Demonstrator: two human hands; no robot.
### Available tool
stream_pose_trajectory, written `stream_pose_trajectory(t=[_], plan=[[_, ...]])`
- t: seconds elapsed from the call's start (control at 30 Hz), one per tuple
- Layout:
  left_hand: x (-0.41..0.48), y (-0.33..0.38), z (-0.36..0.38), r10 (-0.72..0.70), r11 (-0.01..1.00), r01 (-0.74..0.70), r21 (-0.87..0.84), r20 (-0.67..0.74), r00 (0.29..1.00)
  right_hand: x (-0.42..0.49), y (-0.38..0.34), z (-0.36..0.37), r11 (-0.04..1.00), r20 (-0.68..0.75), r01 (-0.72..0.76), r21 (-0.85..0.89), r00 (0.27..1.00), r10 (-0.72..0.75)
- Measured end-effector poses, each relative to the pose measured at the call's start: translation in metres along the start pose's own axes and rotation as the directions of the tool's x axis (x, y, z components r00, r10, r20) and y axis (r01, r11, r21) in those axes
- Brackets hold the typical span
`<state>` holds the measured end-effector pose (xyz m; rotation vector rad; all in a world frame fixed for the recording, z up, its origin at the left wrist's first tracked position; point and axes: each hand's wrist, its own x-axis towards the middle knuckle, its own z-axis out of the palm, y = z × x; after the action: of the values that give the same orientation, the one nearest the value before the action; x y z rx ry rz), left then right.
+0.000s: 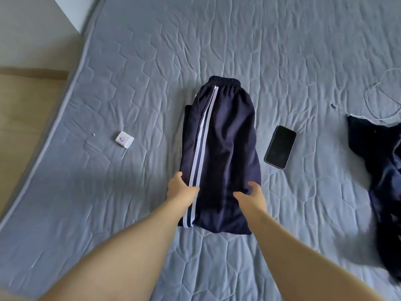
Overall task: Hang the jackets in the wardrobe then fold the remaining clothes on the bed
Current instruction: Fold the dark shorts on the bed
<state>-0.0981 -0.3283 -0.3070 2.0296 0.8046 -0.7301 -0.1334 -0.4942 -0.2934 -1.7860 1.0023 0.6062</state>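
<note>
Under both hands (181, 187) (252, 197), folded trousers (223, 137).

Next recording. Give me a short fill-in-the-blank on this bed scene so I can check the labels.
1. The navy track trousers with white side stripes lie on the grey quilted mattress, elastic waistband pointing ___ the person.
2. The black smartphone lies to the ___ of the trousers.
3. The small white cube-shaped charger lies to the trousers' ___.

Missing words: away from; right; left.
</note>
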Motion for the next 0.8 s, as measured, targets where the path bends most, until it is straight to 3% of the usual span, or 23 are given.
stream_pose_trajectory(t=[0.1,0.3,0.4,0.57,0.8], plan=[[0.003,-0.028,0.014,-0.060,0.998,0.060,-0.007,-0.040,0.997,0.005,0.026,0.006,0.988,-0.079,-0.100,-0.116,0.993,0.091],[0.006,-0.053,0.032,-0.232,0.968,0.230,-0.102,-0.006,0.973,0.020,0.061,0.016,0.986,-0.065,-0.158,0.054,0.985,0.161],[0.011,-0.061,0.038,-0.224,0.974,0.223,-0.030,-0.039,0.974,0.028,0.070,0.018,0.984,-0.051,-0.174,0.049,0.983,0.176],[0.012,-0.069,0.037,-0.188,0.979,0.194,-0.069,0.082,0.979,0.031,0.078,0.015,0.970,0.043,-0.196,0.143,0.980,0.192],[-0.009,-0.061,0.014,-0.231,0.949,0.265,-0.172,0.196,0.953,0.006,0.072,0.003,0.953,0.114,-0.186,0.241,0.980,0.162]])
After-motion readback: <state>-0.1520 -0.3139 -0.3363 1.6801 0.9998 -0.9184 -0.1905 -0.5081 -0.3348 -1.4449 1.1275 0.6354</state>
